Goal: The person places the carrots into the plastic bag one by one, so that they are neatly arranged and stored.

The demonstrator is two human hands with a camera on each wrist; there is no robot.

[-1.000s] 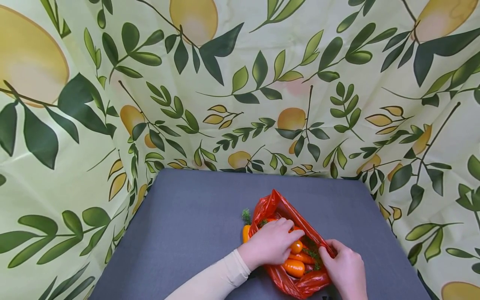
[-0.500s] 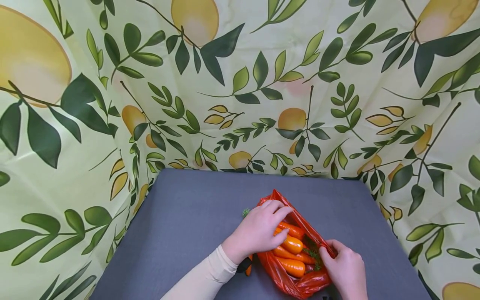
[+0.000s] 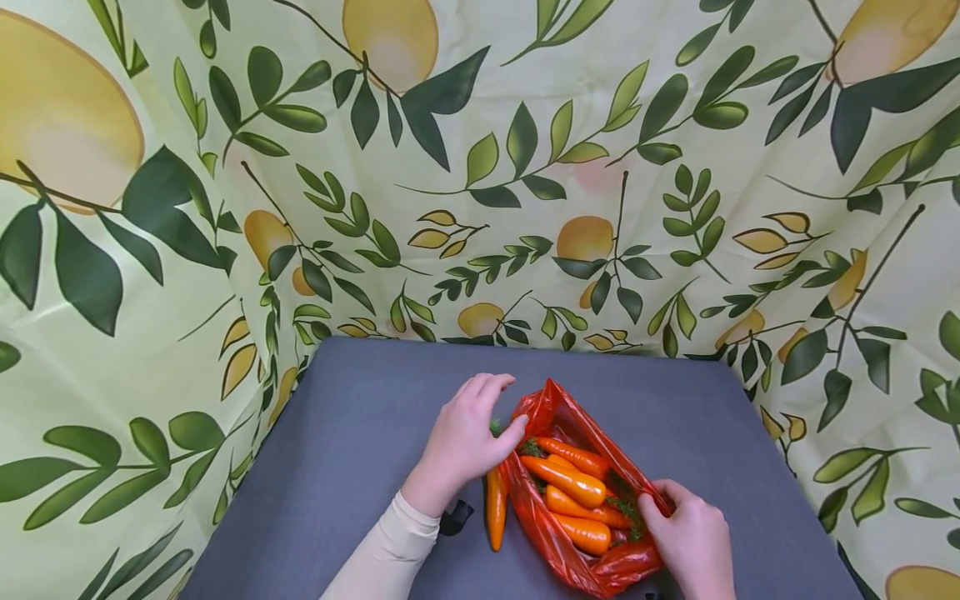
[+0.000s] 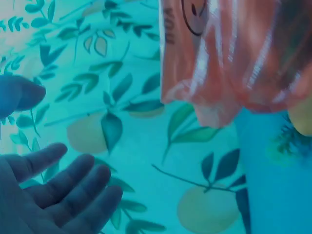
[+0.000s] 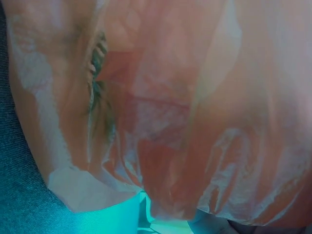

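Observation:
A red plastic bag (image 3: 540,537) lies with its mouth spread, several orange carrots (image 3: 576,486) with green tops inside. My right hand (image 3: 692,537) pinches the bag's right rim between thumb and fingers. Another carrot (image 3: 496,510) lies on the table just left of the bag, its upper end partly behind my left hand (image 3: 467,437). That hand is raised above it, fingers spread and holding nothing. In the left wrist view, the fingers (image 4: 80,187) stand apart from the bag (image 4: 209,63). Bag film (image 5: 165,117) fills most of the right wrist view.
The dark grey table (image 3: 360,442) is enclosed at the back and sides by a cloth (image 3: 540,275) printed with lemons and leaves. A small black item (image 3: 455,518) shows beside my left wrist.
My left hand has come out of the bag and moved left, fingers now free. More carrots in the bag and the one outside are uncovered. My right hand stays on the rim.

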